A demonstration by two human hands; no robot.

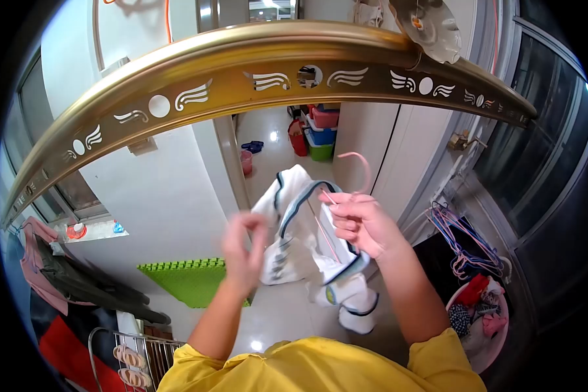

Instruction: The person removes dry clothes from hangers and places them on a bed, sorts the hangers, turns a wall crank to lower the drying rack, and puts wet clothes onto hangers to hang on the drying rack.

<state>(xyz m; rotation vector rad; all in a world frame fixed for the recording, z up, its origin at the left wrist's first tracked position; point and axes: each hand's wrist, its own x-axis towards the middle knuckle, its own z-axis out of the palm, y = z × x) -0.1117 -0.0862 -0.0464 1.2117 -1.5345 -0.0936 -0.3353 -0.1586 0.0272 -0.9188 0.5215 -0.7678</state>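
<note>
A pink clothes hanger (367,171) is pinched between the thumb and fingers of my right hand (358,221), its hook pointing up. On it hangs a white garment (287,261) with dark navy and grey-blue trim, its neck opening gaping around the hanger's lower bar. Part of the cloth dangles below my right hand, showing a small green and yellow patch. My left hand (244,251) is beside the garment's left edge, fingers curved and smeared by motion. Whether it touches the cloth cannot be made out.
A gold rail (268,78) with cut-out wing shapes spans overhead. At right, several hangers (460,242) cluster above a pink basin (498,336) of clothes. A green mat (186,281) leans by the left wall. Clothes (65,268) hang at far left, near a metal rack (104,336) with sandals.
</note>
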